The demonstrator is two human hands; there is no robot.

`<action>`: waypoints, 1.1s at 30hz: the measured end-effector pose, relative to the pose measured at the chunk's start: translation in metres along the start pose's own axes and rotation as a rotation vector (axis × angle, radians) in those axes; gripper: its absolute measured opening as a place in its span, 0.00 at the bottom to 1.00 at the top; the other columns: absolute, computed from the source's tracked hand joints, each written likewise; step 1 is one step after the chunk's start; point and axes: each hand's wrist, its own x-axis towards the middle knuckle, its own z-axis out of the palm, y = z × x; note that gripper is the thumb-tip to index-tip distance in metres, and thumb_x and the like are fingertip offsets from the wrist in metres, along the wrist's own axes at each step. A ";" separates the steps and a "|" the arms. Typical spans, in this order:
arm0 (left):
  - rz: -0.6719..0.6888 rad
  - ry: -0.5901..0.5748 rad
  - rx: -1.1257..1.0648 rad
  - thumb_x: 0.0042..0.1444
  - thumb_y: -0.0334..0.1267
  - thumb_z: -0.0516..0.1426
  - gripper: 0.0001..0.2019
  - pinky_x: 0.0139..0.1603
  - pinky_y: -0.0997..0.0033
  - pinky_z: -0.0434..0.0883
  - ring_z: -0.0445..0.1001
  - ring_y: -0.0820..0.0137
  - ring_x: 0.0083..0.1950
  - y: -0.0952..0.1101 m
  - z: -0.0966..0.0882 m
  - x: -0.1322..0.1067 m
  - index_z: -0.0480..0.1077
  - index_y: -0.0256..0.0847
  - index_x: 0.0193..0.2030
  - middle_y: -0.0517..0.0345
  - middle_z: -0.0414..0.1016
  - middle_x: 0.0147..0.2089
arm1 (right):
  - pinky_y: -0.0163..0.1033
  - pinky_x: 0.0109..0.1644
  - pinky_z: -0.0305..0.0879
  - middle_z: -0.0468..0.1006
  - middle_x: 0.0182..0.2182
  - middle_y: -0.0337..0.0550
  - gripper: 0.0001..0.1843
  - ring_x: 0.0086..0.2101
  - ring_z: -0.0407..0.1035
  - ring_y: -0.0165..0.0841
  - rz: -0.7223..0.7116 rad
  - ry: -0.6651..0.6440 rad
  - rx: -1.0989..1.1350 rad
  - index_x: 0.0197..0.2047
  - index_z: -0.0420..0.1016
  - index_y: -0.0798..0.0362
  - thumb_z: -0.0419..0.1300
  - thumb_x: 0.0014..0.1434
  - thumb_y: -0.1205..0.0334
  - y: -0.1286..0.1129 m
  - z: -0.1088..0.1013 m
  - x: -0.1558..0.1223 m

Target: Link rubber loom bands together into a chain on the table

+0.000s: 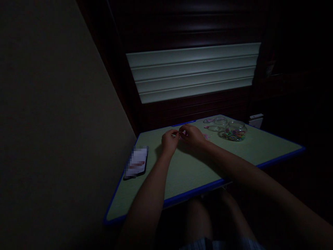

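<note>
Over the far middle of the pale green table (192,173), my left hand (169,141) and my right hand (193,135) meet, fingertips almost touching. Both are closed in a pinch. Between them is something small and thin, with a bit of pink by the right fingers; the dim light hides its kind. Just right of my right hand lie small pink pieces (207,136) on the tabletop. Farther right, a round clear jar (240,125) contains many small coloured loops.
Behind the round jar stands another clear glass container (220,121), with small transparent and pink items beside it. A phone-like slab (137,162), partly pixelated, lies at the table's left edge. A wall (65,121) rises along the left; a slatted panel (195,73) is behind.
</note>
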 end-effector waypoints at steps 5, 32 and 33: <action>0.054 -0.022 0.026 0.47 0.34 0.53 0.07 0.33 0.76 0.67 0.70 0.74 0.29 0.000 0.000 0.000 0.72 0.37 0.31 0.55 0.75 0.32 | 0.31 0.32 0.54 0.73 0.33 0.44 0.10 0.31 0.65 0.29 0.034 -0.017 -0.005 0.37 0.71 0.54 0.52 0.53 0.63 0.001 0.000 0.000; -0.144 -0.026 -0.189 0.43 0.40 0.56 0.10 0.29 0.77 0.68 0.70 0.76 0.27 0.000 0.005 0.001 0.71 0.36 0.31 0.56 0.74 0.31 | 0.30 0.28 0.57 0.74 0.24 0.42 0.12 0.25 0.66 0.26 0.282 0.119 0.358 0.27 0.73 0.58 0.56 0.48 0.57 0.012 0.012 0.013; -0.143 -0.025 -0.198 0.43 0.40 0.56 0.10 0.29 0.76 0.68 0.70 0.75 0.27 -0.002 0.005 0.002 0.71 0.36 0.31 0.56 0.74 0.31 | 0.30 0.28 0.57 0.74 0.23 0.41 0.12 0.24 0.65 0.26 0.283 0.108 0.359 0.26 0.73 0.58 0.56 0.48 0.57 0.012 0.011 0.012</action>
